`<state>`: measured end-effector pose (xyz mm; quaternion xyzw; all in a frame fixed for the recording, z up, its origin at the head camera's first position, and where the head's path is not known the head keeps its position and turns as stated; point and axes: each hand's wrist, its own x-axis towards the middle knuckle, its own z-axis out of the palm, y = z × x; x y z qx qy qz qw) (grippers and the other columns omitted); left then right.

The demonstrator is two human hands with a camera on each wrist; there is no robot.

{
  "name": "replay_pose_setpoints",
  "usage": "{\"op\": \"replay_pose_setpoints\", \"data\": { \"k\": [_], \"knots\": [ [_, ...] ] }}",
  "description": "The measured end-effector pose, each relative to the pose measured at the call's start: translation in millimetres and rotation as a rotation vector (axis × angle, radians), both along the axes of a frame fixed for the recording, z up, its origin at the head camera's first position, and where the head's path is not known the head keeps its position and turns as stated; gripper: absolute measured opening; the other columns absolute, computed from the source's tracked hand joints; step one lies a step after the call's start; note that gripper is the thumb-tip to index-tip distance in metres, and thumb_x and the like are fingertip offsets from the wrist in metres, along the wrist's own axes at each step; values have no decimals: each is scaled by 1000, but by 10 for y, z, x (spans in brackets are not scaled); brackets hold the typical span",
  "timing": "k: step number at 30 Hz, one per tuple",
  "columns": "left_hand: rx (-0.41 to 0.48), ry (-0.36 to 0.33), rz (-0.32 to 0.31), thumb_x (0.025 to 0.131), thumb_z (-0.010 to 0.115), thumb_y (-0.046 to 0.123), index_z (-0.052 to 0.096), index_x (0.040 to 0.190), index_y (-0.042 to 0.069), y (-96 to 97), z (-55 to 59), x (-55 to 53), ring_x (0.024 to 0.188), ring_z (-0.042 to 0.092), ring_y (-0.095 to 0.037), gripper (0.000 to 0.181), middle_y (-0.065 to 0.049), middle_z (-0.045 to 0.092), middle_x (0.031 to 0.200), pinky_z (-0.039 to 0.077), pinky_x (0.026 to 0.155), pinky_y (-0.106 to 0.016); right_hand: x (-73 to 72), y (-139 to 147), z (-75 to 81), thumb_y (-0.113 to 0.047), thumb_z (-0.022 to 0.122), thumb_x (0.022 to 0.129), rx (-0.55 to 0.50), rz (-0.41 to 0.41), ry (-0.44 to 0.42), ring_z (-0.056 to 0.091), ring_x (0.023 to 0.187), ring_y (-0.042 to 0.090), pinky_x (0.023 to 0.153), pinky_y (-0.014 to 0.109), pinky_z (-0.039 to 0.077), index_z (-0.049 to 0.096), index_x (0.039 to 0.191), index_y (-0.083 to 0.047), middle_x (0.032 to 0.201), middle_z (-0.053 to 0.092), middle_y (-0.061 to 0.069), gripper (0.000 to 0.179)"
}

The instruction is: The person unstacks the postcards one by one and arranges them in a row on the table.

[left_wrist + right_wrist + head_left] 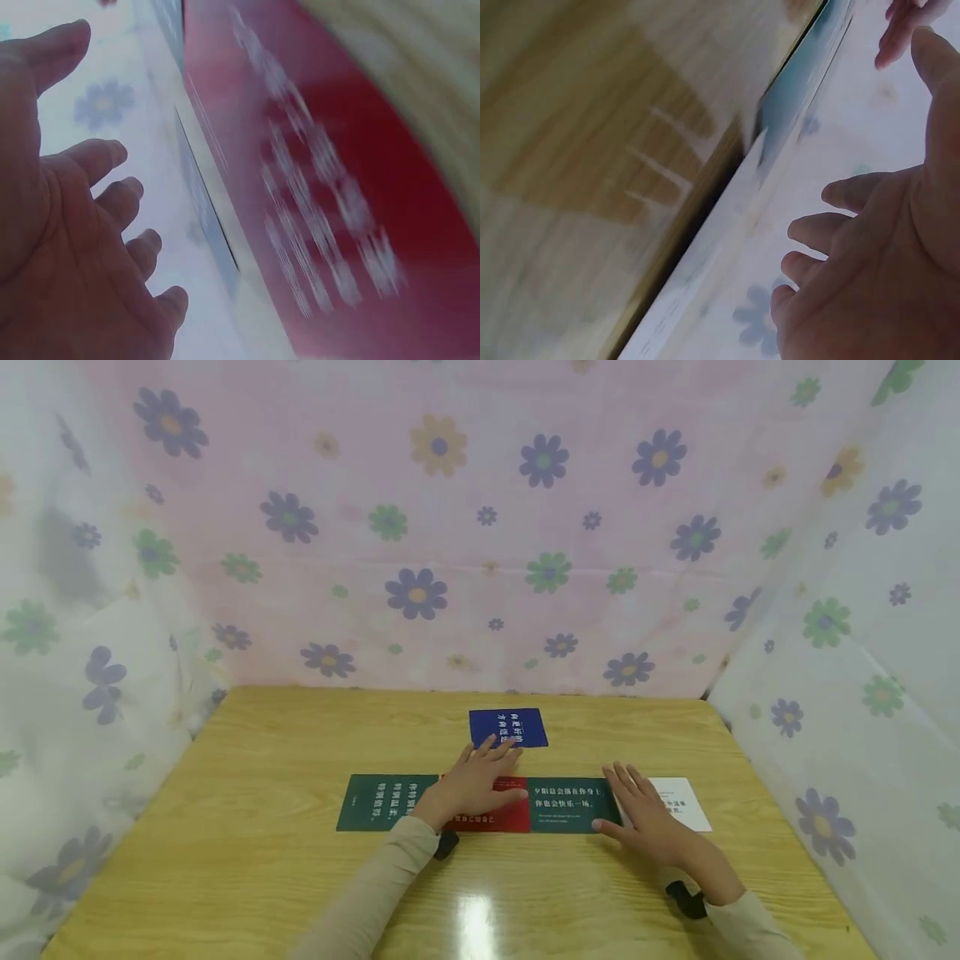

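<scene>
Four-sided printed cards lie in a row: a green card (375, 803) at the left, a red card (510, 814), a second green card (573, 806) and a white card (686, 802). Farther back lies a blue card (502, 727). My left hand (476, 785) hovers above the red card, fingers spread, its fingertips overlapping the blue card's near edge in the head view. The left wrist view shows that palm (75, 247) holding nothing. My right hand (648, 818) is over the join of the second green card and the white card, fingers extended and palm (877, 270) bare.
The cards lie on a wooden table (262, 860), whose back edge meets a flower-printed cloth (480, 543). Similar cloth hangs along both sides. A dark strap (686, 900) is at the right wrist, and another dark piece (446, 845) at the left.
</scene>
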<state>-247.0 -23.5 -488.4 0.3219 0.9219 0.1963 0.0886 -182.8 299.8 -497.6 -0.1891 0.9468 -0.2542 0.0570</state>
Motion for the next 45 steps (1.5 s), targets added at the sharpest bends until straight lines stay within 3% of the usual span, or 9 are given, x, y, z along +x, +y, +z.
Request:
{"op": "replay_pose_setpoints", "data": {
  "k": [9, 18, 25, 32, 37, 41, 45],
  "knots": [
    [8, -62, 70, 104, 49, 47, 29, 161, 9, -327, -19, -307, 157, 9, -41, 71, -14, 21, 169, 7, 124, -65, -253, -267, 59, -45, 60, 101, -45, 72, -34, 2, 153, 50, 116, 77, 11, 17, 162, -1, 168, 12, 26, 86],
    [-42, -63, 108, 106, 48, 41, 32, 159, 4, -538, -117, -579, 155, 14, -43, 67, -17, 25, 167, 13, 124, -64, -788, -516, 65, -38, 59, 103, -8, 120, -58, 5, 152, 53, 119, 73, 8, 26, 159, 4, 165, 16, 30, 77],
    [-99, -82, 91, 107, 46, 42, 30, 160, 4, -572, -103, -614, 156, 14, -42, 68, -16, 24, 168, 13, 124, -64, -1110, -717, 45, -41, 56, 103, 62, 95, -154, 6, 153, 52, 121, 69, 12, 27, 158, 4, 166, 16, 30, 77],
    [-132, -101, 126, 104, 51, 39, 35, 158, 3, -590, -25, -602, 154, 18, -43, 67, -17, 28, 166, 15, 124, -63, -1149, -841, 77, -37, 60, 102, 119, 112, -124, 9, 150, 57, 121, 68, 11, 33, 154, 7, 162, 22, 35, 74],
    [-192, -69, 144, 103, 54, 41, 38, 156, 3, -648, 12, -621, 154, 20, -42, 68, -17, 31, 165, 16, 125, -60, -1152, -856, 95, -38, 63, 100, 144, 145, -121, 13, 151, 55, 122, 67, 14, 35, 157, 0, 162, 26, 31, 74],
    [-164, -31, 119, 100, 60, 42, 39, 155, 0, -707, 78, -679, 153, 22, -44, 72, -21, 32, 163, 18, 124, -62, -1238, -829, 111, -36, 71, 96, 147, 149, -115, 19, 150, 54, 121, 66, 21, 27, 159, 0, 164, 26, 28, 85],
    [-104, -56, 115, 96, 66, 44, 30, 158, -2, -792, 100, -787, 153, 20, -46, 85, -24, 28, 164, 17, 124, -62, -1378, -835, 120, -38, 75, 92, 143, 136, -126, 16, 152, 51, 122, 65, 20, 23, 161, -1, 166, 23, 24, 93]
  ]
}}
